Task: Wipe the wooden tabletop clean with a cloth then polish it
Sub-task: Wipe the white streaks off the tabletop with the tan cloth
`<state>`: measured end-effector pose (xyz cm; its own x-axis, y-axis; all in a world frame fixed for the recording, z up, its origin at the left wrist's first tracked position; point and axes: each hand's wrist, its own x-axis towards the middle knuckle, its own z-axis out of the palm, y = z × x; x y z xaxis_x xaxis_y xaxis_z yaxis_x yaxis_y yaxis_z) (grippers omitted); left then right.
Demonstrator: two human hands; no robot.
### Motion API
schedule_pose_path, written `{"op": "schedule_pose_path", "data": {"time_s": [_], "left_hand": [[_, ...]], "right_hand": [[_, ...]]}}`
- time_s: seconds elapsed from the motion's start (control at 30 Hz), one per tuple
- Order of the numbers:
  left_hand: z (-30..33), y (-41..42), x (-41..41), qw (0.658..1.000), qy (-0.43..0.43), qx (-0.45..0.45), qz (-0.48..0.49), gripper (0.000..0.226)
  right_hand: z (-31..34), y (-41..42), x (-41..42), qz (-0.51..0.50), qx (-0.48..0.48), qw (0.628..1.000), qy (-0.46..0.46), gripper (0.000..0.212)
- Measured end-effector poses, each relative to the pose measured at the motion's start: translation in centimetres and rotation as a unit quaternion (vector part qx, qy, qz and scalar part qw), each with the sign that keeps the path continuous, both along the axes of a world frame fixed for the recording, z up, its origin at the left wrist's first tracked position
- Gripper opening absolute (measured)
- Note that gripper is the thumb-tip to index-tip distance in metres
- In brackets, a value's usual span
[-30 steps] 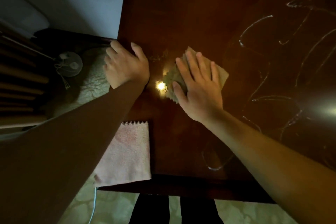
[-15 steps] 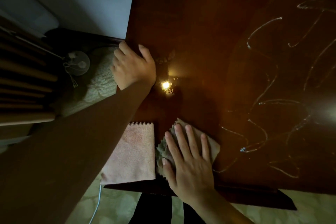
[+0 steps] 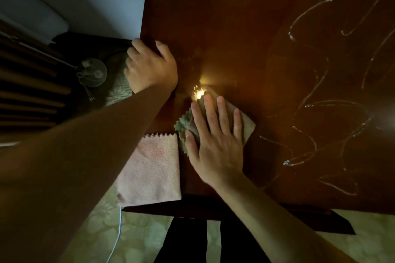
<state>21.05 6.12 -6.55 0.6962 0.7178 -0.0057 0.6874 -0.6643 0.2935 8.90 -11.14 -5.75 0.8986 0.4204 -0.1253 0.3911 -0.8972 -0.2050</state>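
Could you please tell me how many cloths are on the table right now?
2. A tan cloth lies under the right hand, near the table's front edge. A pink cloth lies folded left of it at the front corner, untouched. No others show.

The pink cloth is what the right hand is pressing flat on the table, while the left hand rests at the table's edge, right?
Not quite: the head view shows the right hand pressing the tan cloth. The pink cloth lies untouched beside it.
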Motion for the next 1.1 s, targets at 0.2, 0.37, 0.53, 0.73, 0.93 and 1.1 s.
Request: {"op": "schedule_pose_path", "data": {"time_s": [0.2,0.37,0.53,0.73,0.93,1.1], "left_hand": [[-0.2,0.1,0.4,1.0,0.006,0.006,0.009,0.062],[0.1,-0.1,0.0,0.998,0.004,0.056,-0.016,0.06],[0.8,-3.0,-2.3,0.949,0.001,0.075,-0.308,0.057],[0.2,-6.8,-3.3,0.926,-0.017,0.052,-0.373,0.055],[0.6,-6.7,-3.2,0.923,-0.025,0.031,-0.382,0.057],[0.8,-6.7,-3.2,0.926,-0.006,0.027,-0.376,0.061]], "right_hand": [[-0.2,-2.0,-8.7,0.022,-0.014,1.0,0.005,0.069],[-0.1,-4.6,-7.4,0.014,-0.013,1.0,0.007,0.066],[-0.2,-11.8,-4.0,-0.067,-0.03,0.997,-0.015,0.069],[-0.4,-10.5,-4.1,-0.135,-0.033,0.99,-0.028,0.071],[0.0,-2.9,-6.3,-0.142,-0.001,0.99,0.002,0.071],[0.1,-4.4,-6.4,-0.053,0.016,0.998,0.004,0.07]]}}
